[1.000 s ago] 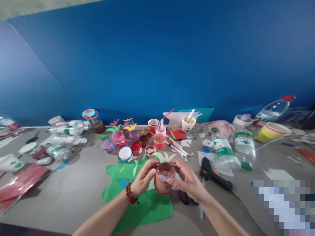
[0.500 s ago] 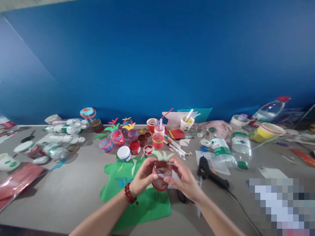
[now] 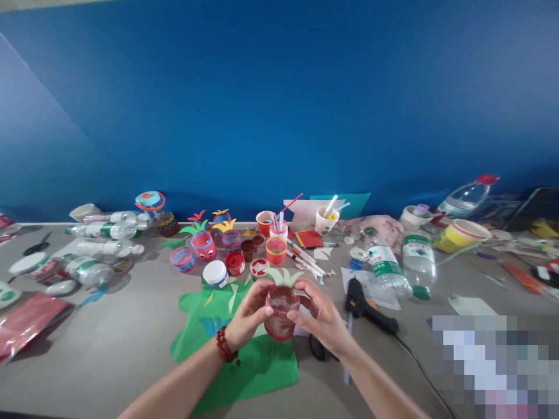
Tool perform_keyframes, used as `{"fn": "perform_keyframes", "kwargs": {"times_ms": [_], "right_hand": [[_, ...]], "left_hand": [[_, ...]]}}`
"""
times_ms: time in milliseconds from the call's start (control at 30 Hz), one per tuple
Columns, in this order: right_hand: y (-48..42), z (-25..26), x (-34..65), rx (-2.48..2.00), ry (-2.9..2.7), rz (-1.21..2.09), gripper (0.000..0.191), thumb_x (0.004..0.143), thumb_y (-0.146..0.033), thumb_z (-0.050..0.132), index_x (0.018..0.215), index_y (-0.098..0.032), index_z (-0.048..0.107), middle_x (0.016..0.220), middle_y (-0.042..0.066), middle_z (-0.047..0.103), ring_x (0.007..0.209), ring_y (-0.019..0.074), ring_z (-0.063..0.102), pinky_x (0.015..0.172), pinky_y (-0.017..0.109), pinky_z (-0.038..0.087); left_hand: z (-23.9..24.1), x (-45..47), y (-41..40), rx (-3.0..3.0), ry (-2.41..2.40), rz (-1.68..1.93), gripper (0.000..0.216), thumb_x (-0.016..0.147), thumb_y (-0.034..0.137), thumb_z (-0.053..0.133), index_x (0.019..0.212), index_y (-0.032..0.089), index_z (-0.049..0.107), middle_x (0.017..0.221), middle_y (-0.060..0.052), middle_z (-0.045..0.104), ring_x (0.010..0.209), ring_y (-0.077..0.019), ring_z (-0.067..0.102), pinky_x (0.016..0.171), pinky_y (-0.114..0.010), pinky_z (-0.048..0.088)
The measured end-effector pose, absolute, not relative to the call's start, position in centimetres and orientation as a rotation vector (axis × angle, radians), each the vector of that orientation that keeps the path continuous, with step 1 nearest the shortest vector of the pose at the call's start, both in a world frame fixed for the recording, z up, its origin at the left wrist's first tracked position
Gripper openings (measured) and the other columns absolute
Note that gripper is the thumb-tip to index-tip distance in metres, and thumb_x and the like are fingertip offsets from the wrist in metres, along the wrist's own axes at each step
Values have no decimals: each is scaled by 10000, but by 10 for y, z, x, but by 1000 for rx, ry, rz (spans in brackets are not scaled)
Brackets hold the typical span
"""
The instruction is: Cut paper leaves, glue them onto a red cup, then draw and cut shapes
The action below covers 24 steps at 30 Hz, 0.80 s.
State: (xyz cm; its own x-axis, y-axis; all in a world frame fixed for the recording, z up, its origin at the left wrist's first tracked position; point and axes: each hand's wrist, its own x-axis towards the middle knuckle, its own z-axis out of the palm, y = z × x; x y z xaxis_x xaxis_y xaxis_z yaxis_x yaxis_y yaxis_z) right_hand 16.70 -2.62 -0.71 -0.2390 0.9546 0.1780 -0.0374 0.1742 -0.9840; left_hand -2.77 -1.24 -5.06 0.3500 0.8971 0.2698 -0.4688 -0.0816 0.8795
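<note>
Between my two hands is a small clear plastic cup (image 3: 282, 321), painted reddish brown with a red rim at its lower edge. A pale green leaf-shaped paper crown (image 3: 283, 278) stands at its far edge. My left hand (image 3: 252, 311), with a red bead bracelet at the wrist, closes on the cup's left side, thumb in front. On the opposite side my right hand (image 3: 318, 317) grips it the same way. Beneath lies a green sheet (image 3: 262, 372) with blue paper leaf cut-outs (image 3: 213, 326) on it.
Behind stand painted cups with paper leaves (image 3: 203, 245), a white-lidded jar (image 3: 215, 273) and a red paint pot (image 3: 234, 263). A black glue gun (image 3: 367, 308) with its cord lies at right, near plastic bottles (image 3: 384, 267). More bottles (image 3: 89, 269) and a red packet (image 3: 30, 320) are at left.
The view has shifted slightly, so the table things appear a little further left. The cup stays between both hands and now shows its painted front a bit more.
</note>
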Motion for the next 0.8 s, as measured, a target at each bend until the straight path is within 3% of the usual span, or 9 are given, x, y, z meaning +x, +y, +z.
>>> {"fn": "perform_keyframes", "kwargs": {"times_ms": [200,800], "right_hand": [[-26,-9,165,-898,-1449,1245,322,769,-383,746,988,-216,582,1045,42,522,905,173,599,801,255,525],[-24,-17,167,-934,-1423,1271,406,754,-416,759,1054,-214,574,1138,71,513,943,195,619,829,292,539]], "left_hand": [[-51,-26,-13,1116,486,1198,367,831,305,708,1180,248,614,1096,-51,635,1013,-196,595,878,-287,478],[-52,-23,-11,1071,452,1200,466,771,332,767,1195,249,591,1145,-57,609,1077,-217,570,917,-309,454]]}}
